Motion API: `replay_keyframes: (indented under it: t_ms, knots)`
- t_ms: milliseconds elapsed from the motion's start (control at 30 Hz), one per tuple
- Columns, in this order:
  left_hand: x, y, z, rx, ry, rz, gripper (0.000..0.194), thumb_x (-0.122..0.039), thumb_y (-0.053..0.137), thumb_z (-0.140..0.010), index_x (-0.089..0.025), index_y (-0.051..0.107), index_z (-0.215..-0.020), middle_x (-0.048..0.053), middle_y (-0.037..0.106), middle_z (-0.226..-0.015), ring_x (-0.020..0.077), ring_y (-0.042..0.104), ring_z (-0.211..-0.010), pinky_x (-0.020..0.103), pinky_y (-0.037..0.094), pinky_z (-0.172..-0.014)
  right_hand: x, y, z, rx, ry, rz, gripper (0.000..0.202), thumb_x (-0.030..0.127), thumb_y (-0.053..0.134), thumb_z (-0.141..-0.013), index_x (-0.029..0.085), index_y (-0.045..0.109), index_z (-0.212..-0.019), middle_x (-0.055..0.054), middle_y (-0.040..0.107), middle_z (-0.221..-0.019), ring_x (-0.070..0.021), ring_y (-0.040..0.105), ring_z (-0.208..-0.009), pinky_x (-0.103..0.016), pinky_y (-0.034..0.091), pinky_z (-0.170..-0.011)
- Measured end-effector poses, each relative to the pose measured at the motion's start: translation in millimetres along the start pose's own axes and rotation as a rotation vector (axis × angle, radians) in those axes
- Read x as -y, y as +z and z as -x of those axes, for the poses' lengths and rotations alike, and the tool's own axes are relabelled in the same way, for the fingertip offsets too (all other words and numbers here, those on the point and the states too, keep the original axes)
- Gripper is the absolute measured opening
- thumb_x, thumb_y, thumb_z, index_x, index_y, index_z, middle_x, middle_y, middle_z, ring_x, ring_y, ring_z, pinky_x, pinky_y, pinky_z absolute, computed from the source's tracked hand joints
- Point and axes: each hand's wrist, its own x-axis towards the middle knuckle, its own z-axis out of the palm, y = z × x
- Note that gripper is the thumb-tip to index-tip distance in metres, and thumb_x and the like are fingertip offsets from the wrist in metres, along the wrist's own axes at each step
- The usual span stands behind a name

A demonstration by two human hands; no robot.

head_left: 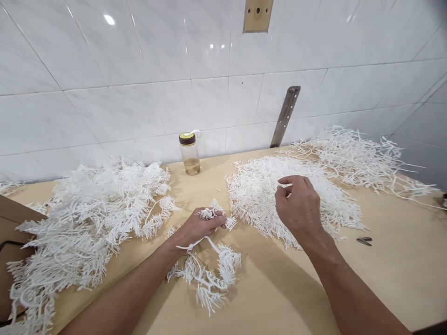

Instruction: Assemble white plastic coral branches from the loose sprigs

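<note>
1. Left hand (pixel 197 226) grips white plastic sprue (pixel 209 270), branches trailing below the wrist.
2. Right hand (pixel 299 204) pinches small white piece (pixel 285 185) over trimmed pile (pixel 258 190).
3. Jar (pixel 189 153) beyond left hand.

Three white sprig heaps (pixel 87 218), one jar (pixel 189 153).

Both forearms cut off by bottom edge. Left pile of white sprigs (pixel 87 223) cropped at left and bottom-left edges. Brown box (pixel 14 232) at left largely hidden under that pile, cut by left edge. Right hand (pixel 300 207) seen from back; small white piece (pixel 284 185) pinched in its fingers, shape too small to tell. Left hand (pixel 199 226) fingers partly buried in sprig (pixel 213 213). Dark metal item (pixel 364 240) on surface (pixel 279 288) too small to identify. Wall plate (pixel 257 15) cropped by top edge.
</note>
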Motion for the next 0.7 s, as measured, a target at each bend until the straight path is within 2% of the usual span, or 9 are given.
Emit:
replay_keyframes:
  t_ms: [67, 100, 167, 233, 300, 500, 600, 700]
  knots:
    - [-2.8, 0.2, 1.2, 0.018, 0.01, -0.006, 0.041, -0.054, 0.076, -0.07, -0.013, 0.07, -0.072, 0.0, 0.058, -0.059, 0.0082, 0.039, -0.052, 0.024, 0.032, -0.052, 2.2, -1.3, 1.4, -0.008, -0.07, -0.048, 0.016, 0.018, 0.052, -0.083, 0.016, 0.063, -0.095, -0.015, 0.063, -0.108, -0.0167, 0.058, -0.066, -0.033, 0.047, -0.062]
    - [-4.3, 0.4, 2.5, 0.024, 0.012, -0.01, 0.041, -0.054, 0.076, -0.071, -0.013, 0.069, -0.072, -0.001, 0.056, -0.058, 0.0084, 0.038, -0.052, 0.024, 0.032, -0.053, 6.2, -0.6, 4.7, 0.05, -0.096, -0.104, 0.016, 0.02, 0.052, -0.085, 0.016, 0.064, -0.095, -0.014, 0.064, -0.106, -0.0162, 0.058, -0.065, -0.032, 0.048, -0.061]
    - [-7.0, 0.5, 4.8, 0.035, 0.021, -0.02, 0.04, -0.054, 0.074, -0.073, -0.014, 0.068, -0.072, -0.001, 0.054, -0.058, 0.0093, 0.039, -0.053, 0.024, 0.032, -0.053, 18.4, 2.7, 15.1, 0.274, -0.125, -0.252, 0.018, 0.027, 0.054, -0.09, 0.017, 0.067, -0.096, -0.01, 0.068, -0.094, -0.0158, 0.06, -0.064, -0.029, 0.049, -0.06]
    - [-8.1, 0.2, 5.8, 0.049, 0.043, -0.037, 0.041, -0.055, 0.072, -0.074, -0.014, 0.066, -0.072, -0.001, 0.054, -0.06, 0.0102, 0.041, -0.055, 0.024, 0.031, -0.054, 32.6, 7.4, 27.7, 0.547, -0.154, -0.364, 0.021, 0.033, 0.055, -0.092, 0.019, 0.069, -0.099, -0.007, 0.07, -0.091, -0.0159, 0.062, -0.068, -0.028, 0.049, -0.062]
    - [-7.3, -0.4, 5.0, 0.066, 0.07, -0.051, 0.043, -0.057, 0.071, -0.075, -0.015, 0.064, -0.069, -0.001, 0.053, -0.062, 0.0107, 0.042, -0.057, 0.024, 0.031, -0.054, 44.1, 11.5, 38.2, 0.7, -0.197, -0.373, 0.021, 0.034, 0.058, -0.092, 0.02, 0.07, -0.1, -0.005, 0.071, -0.093, -0.0148, 0.062, -0.068, -0.029, 0.049, -0.066]
    - [-1.2, -0.7, 1.9, 0.1, 0.101, -0.035, 0.046, -0.059, 0.064, -0.081, -0.015, 0.064, -0.069, -0.003, 0.046, -0.057, 0.0099, 0.036, -0.054, 0.025, 0.027, -0.052, 51.2, 13.4, 43.0, 0.801, -0.079, -0.342, 0.018, 0.029, 0.058, -0.09, 0.022, 0.074, -0.093, 0.0, 0.071, -0.075, -0.0137, 0.058, -0.063, -0.028, 0.044, -0.064]
    - [-3.4, -0.1, 4.2, 0.076, 0.079, -0.065, 0.048, -0.059, 0.059, -0.085, -0.014, 0.067, -0.069, -0.004, 0.04, -0.051, 0.0098, 0.034, -0.05, 0.026, 0.025, -0.051, 50.7, 12.1, 41.3, 0.796, -0.052, -0.377, 0.017, 0.027, 0.057, -0.09, 0.022, 0.074, -0.089, 0.0, 0.071, -0.075, -0.0131, 0.057, -0.062, -0.026, 0.042, -0.06]
    - [-6.7, 0.5, 6.5, 0.066, 0.062, -0.075, 0.047, -0.059, 0.058, -0.086, -0.015, 0.067, -0.072, -0.004, 0.042, -0.051, 0.0103, 0.035, -0.05, 0.026, 0.026, -0.051, 51.9, 12.5, 43.0, 0.771, -0.057, -0.377, 0.017, 0.026, 0.057, -0.089, 0.022, 0.072, -0.084, 0.001, 0.07, -0.074, -0.0124, 0.055, -0.061, -0.026, 0.04, -0.058]
